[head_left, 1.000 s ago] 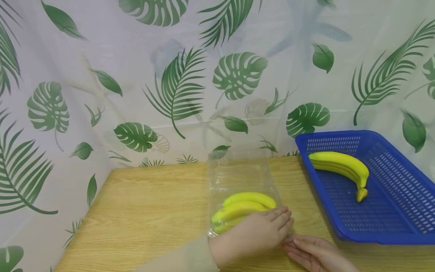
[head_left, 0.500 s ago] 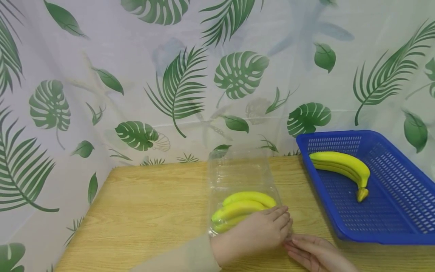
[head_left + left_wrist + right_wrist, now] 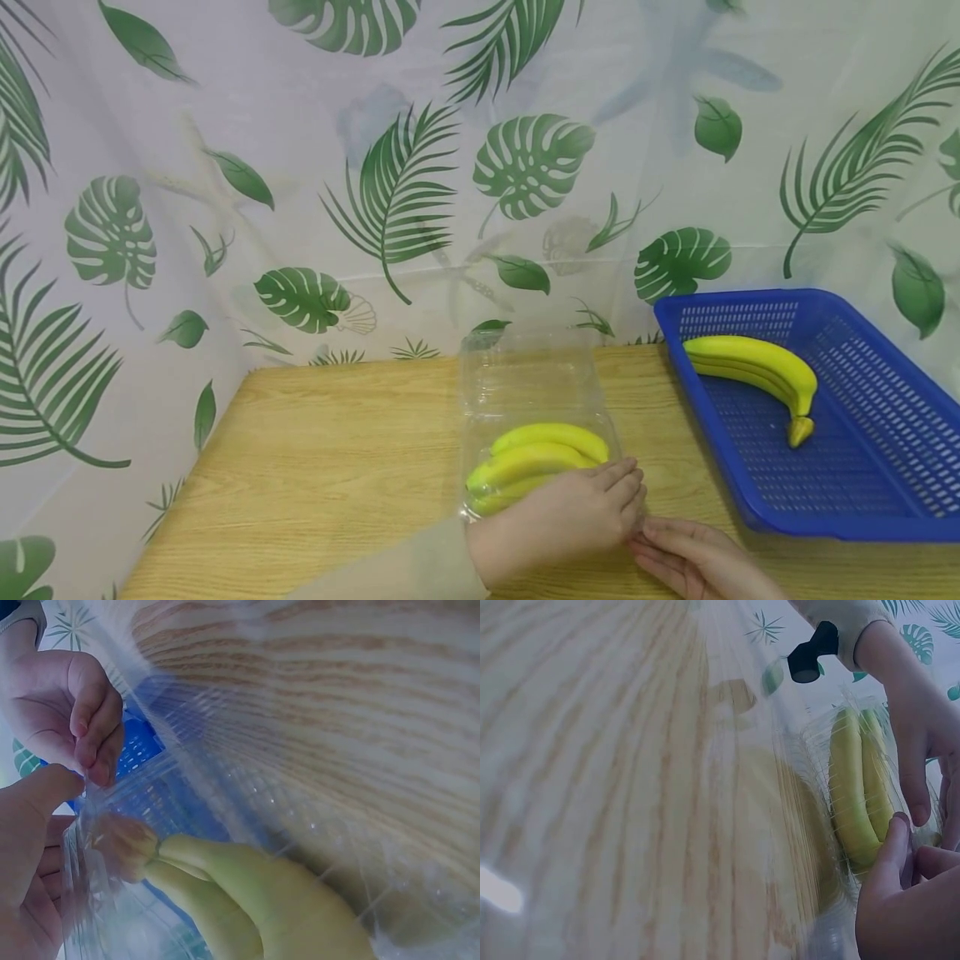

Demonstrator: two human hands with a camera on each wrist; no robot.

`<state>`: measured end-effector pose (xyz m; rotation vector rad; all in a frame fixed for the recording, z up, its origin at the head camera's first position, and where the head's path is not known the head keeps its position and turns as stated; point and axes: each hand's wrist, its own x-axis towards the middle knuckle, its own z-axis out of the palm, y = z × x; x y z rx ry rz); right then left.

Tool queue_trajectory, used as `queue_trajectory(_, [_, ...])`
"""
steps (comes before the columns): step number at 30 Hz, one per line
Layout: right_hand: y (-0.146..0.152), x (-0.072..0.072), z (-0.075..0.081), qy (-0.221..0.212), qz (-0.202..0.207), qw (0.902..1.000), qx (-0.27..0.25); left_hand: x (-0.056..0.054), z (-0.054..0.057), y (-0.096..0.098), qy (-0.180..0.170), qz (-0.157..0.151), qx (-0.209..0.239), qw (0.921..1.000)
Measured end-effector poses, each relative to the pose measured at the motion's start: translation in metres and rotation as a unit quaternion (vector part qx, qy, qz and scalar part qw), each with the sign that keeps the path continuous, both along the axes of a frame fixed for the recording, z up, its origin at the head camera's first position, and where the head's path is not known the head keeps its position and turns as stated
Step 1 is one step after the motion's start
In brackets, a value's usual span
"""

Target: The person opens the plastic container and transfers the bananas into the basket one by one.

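Observation:
A clear plastic clamshell container (image 3: 528, 379) lies unfolded on the table, its lid spread toward the back wall. Yellow bananas (image 3: 521, 467) sit in the near half, stems to the right under my left hand (image 3: 558, 517). That hand reaches across them and grips the container's right end; in the left wrist view its thumb (image 3: 52, 786) is at the plastic edge with the fingers along the outside. My right hand (image 3: 697, 558) pinches the near right corner, thumb (image 3: 892, 851) against the wall in the right wrist view. Both hands' fingertips nearly meet there.
A blue perforated basket (image 3: 720, 450) stands on the right of the wooden table (image 3: 322, 450), with another bunch of bananas (image 3: 757, 362) inside it. Behind the table hangs a white leaf-print sheet (image 3: 420, 75).
Both hands keep almost the same place at the container's right end, and the bananas stay put. Only a slight shift of the head view shows.

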<state>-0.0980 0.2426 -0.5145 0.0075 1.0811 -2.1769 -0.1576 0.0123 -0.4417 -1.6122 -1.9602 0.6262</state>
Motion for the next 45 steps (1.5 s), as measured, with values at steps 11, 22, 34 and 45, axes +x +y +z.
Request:
queue_trajectory(11, [-0.006,-0.001,-0.002,0.028,-0.009,0.9992,0.026,0.002,0.0,-0.002,0.009,-0.008,0.007,0.9999])
queue_trajectory(22, [-0.006,-0.001,-0.001,0.013,-0.028,0.9988,0.037,-0.002,0.009,-0.002,-0.033,-0.009,0.058,0.9977])
queue_trajectory(34, [-0.005,-0.001,0.0,-0.01,-0.035,0.999,0.025,-0.005,0.007,-0.005,-0.077,-0.017,0.115,0.9902])
queue_trajectory(45, [-0.008,0.003,0.002,-0.004,-0.029,0.9995,0.012,-0.005,0.012,-0.012,-0.091,-0.008,0.107,0.9901])
